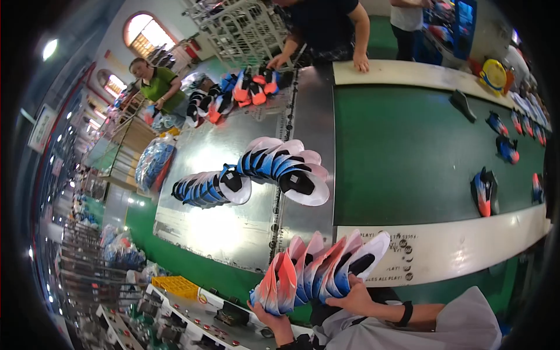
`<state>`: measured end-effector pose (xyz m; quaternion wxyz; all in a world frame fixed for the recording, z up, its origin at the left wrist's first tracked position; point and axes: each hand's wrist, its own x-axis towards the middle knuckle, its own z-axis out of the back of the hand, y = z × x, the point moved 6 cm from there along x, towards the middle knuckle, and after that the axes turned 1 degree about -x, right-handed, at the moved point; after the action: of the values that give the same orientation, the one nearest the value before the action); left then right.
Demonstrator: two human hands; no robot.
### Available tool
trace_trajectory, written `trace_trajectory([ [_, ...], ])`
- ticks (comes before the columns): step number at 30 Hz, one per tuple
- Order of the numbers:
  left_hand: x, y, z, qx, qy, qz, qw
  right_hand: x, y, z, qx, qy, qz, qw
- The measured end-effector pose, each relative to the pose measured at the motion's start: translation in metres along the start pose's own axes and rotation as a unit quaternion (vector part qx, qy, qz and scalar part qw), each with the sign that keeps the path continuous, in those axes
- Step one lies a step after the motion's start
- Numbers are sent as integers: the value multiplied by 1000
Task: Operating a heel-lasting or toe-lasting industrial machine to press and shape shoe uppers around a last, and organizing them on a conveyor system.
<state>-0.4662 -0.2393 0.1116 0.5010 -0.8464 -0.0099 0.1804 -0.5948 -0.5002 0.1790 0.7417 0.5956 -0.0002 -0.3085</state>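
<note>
My left grip and right grip clasp nested shoe uppers near either end, apparently keeping them together.

- On the white ledge beside the green belt, I can make out dark capital lettering and round emblems near the end by the metal table.
- Along the table's seam I see a printed strip with dark marks, too small for me to read.
- Inside one stacked shoe upper sits a small pale label, illegible from here.
- At far left, I can't read the white sign.
</note>
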Motion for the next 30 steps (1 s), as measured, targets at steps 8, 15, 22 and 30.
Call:
trace_trajectory([
  [8, -128, -10, 43, -8, -85, -107, 991, -53, -28, 30, -59, 95, 52, 992],
  [15, -280, -3, 185, -192, -304, -193, 913, -110, -75, -46, -83, 357, 143, 919],
  [22, -525, 60, 255, -190, -623, -256, 714, -260, -88, -59, -96, 564, 73, 817],
  [30, -759, 133, 221, -283, -749, -366, 474, -407, -164, -49, -182, 795, 85, 572],
])
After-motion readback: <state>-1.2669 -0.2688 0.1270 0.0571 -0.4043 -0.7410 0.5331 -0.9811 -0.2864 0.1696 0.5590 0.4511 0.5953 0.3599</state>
